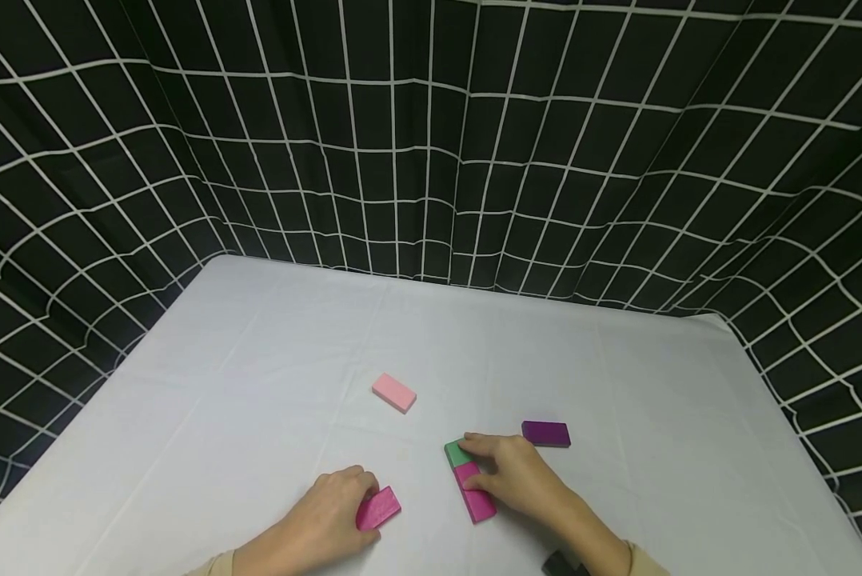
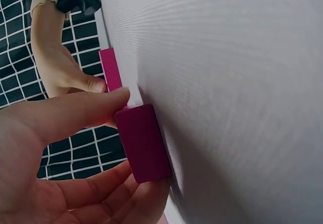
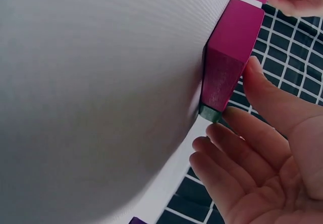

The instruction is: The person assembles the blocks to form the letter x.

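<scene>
My left hand (image 1: 330, 512) grips a bright pink block (image 1: 382, 508) between thumb and fingers, close to the white cloth; the left wrist view shows the block's end face (image 2: 144, 143). To its right lies a narrow row with a green block (image 1: 457, 454) at the far end and a magenta part (image 1: 478, 504) at the near end. Whether the magenta part is one block or two I cannot tell. My right hand (image 1: 513, 472) touches this row, its thumb against the magenta and its index finger at the green. Its other fingers are loosely bent in the right wrist view.
On the white-covered table (image 1: 273, 360) a light pink block (image 1: 394, 393) lies farther back, between the hands. A dark purple block (image 1: 546, 434) is just beyond the right hand. Black cloth with a white grid (image 1: 402, 144) hangs around the far side and both sides.
</scene>
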`<state>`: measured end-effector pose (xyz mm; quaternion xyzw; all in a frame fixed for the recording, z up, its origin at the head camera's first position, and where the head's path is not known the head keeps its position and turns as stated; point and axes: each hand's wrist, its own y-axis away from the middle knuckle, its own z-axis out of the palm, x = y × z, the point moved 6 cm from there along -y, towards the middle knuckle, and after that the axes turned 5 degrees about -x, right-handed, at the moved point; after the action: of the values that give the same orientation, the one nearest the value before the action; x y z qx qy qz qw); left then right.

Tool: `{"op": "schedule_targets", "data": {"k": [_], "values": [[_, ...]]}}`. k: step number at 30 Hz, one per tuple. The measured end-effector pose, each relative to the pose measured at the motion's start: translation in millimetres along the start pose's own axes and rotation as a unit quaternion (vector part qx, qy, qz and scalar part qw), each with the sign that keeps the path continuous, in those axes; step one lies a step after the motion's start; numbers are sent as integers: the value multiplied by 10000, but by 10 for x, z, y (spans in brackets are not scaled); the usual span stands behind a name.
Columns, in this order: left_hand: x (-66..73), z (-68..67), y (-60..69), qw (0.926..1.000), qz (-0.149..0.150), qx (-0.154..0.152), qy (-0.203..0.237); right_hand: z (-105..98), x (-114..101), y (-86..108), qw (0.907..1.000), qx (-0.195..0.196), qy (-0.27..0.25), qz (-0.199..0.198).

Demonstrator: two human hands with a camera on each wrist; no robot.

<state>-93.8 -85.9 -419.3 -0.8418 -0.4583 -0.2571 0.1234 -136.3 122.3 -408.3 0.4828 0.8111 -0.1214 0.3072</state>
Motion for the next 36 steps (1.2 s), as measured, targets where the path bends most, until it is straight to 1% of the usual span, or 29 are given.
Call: {"op": "schedule_targets", "data": {"k": [3, 6, 8, 15, 19, 24, 29, 36], "values": [[-3, -5, -1, 10000, 40, 54, 5, 3, 0, 0, 10000, -24, 4, 30], [-17, -21, 3, 10000, -10, 79, 59, 8, 2, -1, 10000, -43, 27, 60], [-27, -45, 13, 9998, -119, 111, 68, 9, 2, -2, 10000, -42, 42, 59], [-94, -169, 43, 9979, -465, 437, -57, 9, 5, 0, 9999, -43, 41, 82], [-127, -230, 53, 9966, -638, 520, -49, 10, 4, -1, 10000, -20, 54, 54], [-175, -284, 47, 9952, -787, 575, -37, 12, 3, -6, 10000, -37, 44, 75], [-196, -301, 28, 9949, -822, 582, -6, 11, 2, -10, 9999, -72, 32, 140], [-155, -300, -10, 9959, -700, 566, -3, 10, 2, -11, 9998, -68, 52, 187]]}}
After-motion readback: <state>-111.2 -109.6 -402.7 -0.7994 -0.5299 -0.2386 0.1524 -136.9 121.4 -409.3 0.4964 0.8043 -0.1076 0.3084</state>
